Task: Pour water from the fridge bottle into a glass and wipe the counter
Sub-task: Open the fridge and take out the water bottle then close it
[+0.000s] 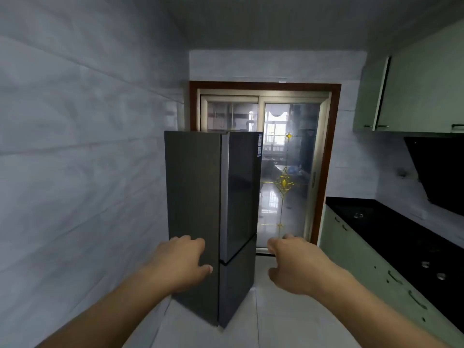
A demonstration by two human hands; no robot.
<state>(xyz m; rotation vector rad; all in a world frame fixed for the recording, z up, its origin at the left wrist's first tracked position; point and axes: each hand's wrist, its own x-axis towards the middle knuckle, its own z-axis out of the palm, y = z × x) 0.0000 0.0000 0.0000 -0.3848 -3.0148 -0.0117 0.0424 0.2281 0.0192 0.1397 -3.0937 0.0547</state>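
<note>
Single head view, facing forward, slightly down kitchen aisle toward fridge point(213, 222); forearms near lens.

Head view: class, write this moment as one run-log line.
step: at fridge, not yet opened | fridge doors: closed | left hand: empty, held out before fridge | right hand: empty, held out | counter: at right

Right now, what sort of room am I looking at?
Most likely a home kitchen: a grey fridge stands ahead, a black counter with a hob runs along the right, and pale green wall cabinets hang above.
</note>
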